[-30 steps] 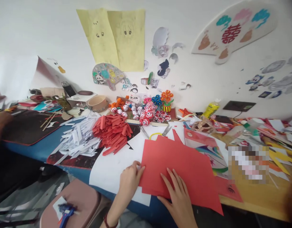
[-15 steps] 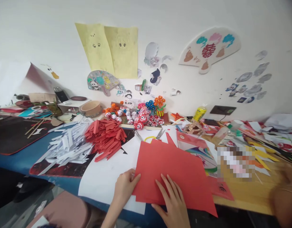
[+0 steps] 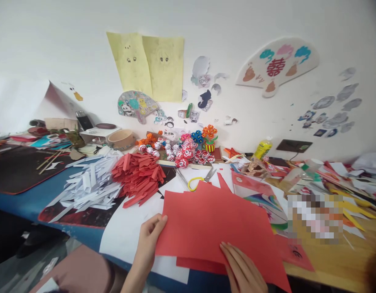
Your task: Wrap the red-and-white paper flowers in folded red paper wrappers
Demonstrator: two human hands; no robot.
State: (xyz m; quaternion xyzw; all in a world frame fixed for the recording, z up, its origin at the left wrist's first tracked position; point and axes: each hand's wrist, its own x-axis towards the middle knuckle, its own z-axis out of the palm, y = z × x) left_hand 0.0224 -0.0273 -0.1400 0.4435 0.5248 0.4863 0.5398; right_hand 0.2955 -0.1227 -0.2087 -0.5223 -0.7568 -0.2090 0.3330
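Observation:
My left hand point(image 3: 149, 236) pinches the left edge of a red paper sheet point(image 3: 203, 224) between thumb and fingers. On the sheet's lower edge lies my right hand point(image 3: 244, 268), its fingers close together and its thumb mostly hidden. More red paper point(image 3: 200, 265) shows beneath, sticking out below the top sheet. A large white sheet point(image 3: 123, 228) lies under the red paper on the left. Just behind the red paper are scissors point(image 3: 209, 175) with a yellow handle. Piles of red paper strips point(image 3: 139, 177) and white paper strips point(image 3: 90, 183) lie to the left.
Folded paper flowers point(image 3: 184, 154) stand along the wall. A yellow bottle point(image 3: 263, 148) is at the back right. Paper scraps point(image 3: 355, 203) cover the right of the wooden table point(image 3: 325, 260). A brown stool point(image 3: 80, 268) stands at the front left.
The upper red sheet has shifted left in my left hand, exposing red paper below it. My right hand has moved right and down, its spread fingers now drawn together. The view has turned slightly.

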